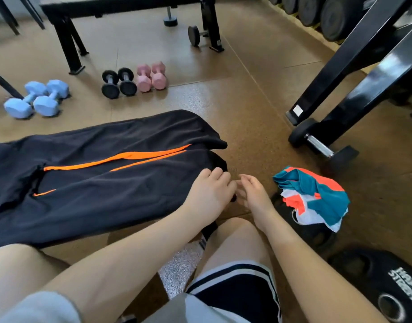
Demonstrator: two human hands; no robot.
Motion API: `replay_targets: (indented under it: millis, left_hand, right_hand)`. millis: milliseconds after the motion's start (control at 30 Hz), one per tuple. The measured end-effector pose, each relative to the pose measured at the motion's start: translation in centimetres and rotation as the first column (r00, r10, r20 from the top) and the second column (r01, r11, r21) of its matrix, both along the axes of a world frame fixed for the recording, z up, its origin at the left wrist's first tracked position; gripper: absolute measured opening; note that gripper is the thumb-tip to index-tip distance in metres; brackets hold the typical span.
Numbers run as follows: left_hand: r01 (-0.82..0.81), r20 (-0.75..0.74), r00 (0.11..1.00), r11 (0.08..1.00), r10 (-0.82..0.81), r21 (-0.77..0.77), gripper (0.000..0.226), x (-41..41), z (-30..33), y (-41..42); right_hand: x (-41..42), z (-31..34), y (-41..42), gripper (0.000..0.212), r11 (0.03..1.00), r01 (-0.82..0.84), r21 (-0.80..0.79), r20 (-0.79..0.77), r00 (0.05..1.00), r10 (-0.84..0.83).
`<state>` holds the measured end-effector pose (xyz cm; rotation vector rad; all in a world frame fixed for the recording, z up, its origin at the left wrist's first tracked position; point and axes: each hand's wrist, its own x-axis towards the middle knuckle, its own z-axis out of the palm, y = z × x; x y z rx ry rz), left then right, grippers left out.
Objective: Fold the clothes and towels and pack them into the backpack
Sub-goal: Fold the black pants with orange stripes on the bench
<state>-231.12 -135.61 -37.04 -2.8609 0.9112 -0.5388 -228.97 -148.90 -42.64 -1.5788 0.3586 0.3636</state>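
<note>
Now I am sitting on the floor (247,108) of a gym, and the black trousers (102,180) with orange stripes are lying flat in front of me, spreading from the left side to the middle, with the leg ends pointing to the right. My left hand (209,194) is resting on the near leg end, its fingers bent down on the hem; I think it is pinching the cloth, but the fingertips are partly hidden, so I cannot tell this for sure. My right hand (254,194) is just beside it, over the bare floor, with fingers loosely curled and holding nothing.

To the right, near my knee, a crumpled teal, orange and white garment (314,197) is waiting, partly lying on a black weight plate (316,236). I am not seeing the backpack or any towel in this view.

The trousers are looking thin, soft and light, probably a smooth sports cloth, so I expect they will slide easily on the floor and will not keep a shape by themselves. I think the best place to take hold is the two corners of the leg ends, one in each hand, so the fold goes straight toward the waist at the left. Holding only the middle of the hem would probably let the sides sag and wrinkle.

Far behind, blue dumbbells (37,99), black dumbbells (118,82) and pink dumbbells (151,76) are standing on the floor.
</note>
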Motion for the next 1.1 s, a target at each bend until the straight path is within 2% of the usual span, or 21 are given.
replay_targets:
  millis: [33, 100, 167, 267, 400, 467, 633, 700, 800, 900, 1000, 1100]
  left_hand:
    - [-0.045, -0.06, 0.997, 0.995, 0.039, -0.086, 0.008, 0.0, 0.7, 0.1]
    - [-0.158, -0.187, 0.977, 0.932, 0.1, -0.326, 0.009, 0.3, 1.7, 0.7]
    - [-0.282, -0.272, 0.948, 0.831, 0.165, -0.48, 0.01, 0.6, 2.9, 1.5]
    - [-0.345, -0.308, 0.935, 0.664, 0.178, -0.663, 0.006, 1.0, 4.2, 3.0]
    - [-0.459, -0.386, 0.888, 0.407, 0.25, -0.79, 0.011, 1.8, 5.4, 5.5]
    - [-0.504, -0.419, 0.859, 0.347, 0.293, -0.791, 0.01, 2.4, 5.8, 7.0]
    - [-0.612, -0.479, 0.788, 0.405, 0.388, -0.679, 0.024, 3.5, 5.9, 10.6]
    - [-0.655, -0.51, 0.753, 0.403, 0.417, -0.639, 0.023, 3.9, 5.5, 11.6]
    - [-0.684, -0.529, 0.729, 0.41, 0.435, -0.604, 0.022, 4.6, 4.8, 12.4]
    - [-0.673, -0.524, 0.739, 0.456, 0.424, -0.582, 0.023, 5.3, 4.4, 12.6]
    - [-0.659, -0.513, 0.752, 0.502, 0.414, -0.561, 0.023, 5.7, 3.8, 12.7]
    - [-0.634, -0.491, 0.772, 0.531, 0.403, -0.563, 0.023, 5.7, 3.3, 12.7]
  right_hand:
    - [0.1, 0.4, -0.1, 0.033, 1.0, 0.009, 0.002, 0.035, 0.999, -0.009]
    - [0.5, 1.4, -0.4, 0.029, 1.0, 0.016, -0.008, 0.108, 0.994, -0.015]
    - [1.3, 2.5, -0.7, 0.025, 0.999, 0.019, -0.026, 0.174, 0.985, -0.014]
    - [3.1, 4.1, -0.6, 0.026, 1.0, -0.003, -0.022, 0.23, 0.973, 0.008]
    - [6.5, 5.1, 0.8, 0.031, 0.996, -0.021, -0.082, 0.286, 0.957, 0.043]
    - [8.4, 5.4, 1.8, 0.034, 0.996, -0.001, -0.089, 0.296, 0.955, 0.027]
    - [12.6, 6.2, 3.9, 0.043, 0.998, 0.039, -0.051, 0.178, 0.984, -0.03]
    - [14.4, 6.3, 4.5, 0.039, 0.996, 0.05, -0.08, 0.111, 0.993, -0.041]
    - [16.2, 5.6, 4.9, 0.037, 0.991, -0.09, -0.097, -0.028, 0.996, 0.088]
    - [16.3, 5.3, 4.9, 0.038, 0.975, -0.218, -0.03, -0.154, 0.965, 0.211]
    - [16.5, 4.9, 4.7, 0.022, 0.97, -0.21, 0.124, -0.257, 0.937, 0.236]
    - [16.9, 4.5, 4.3, 0.024, 0.94, -0.198, 0.278, -0.3, 0.912, 0.28]
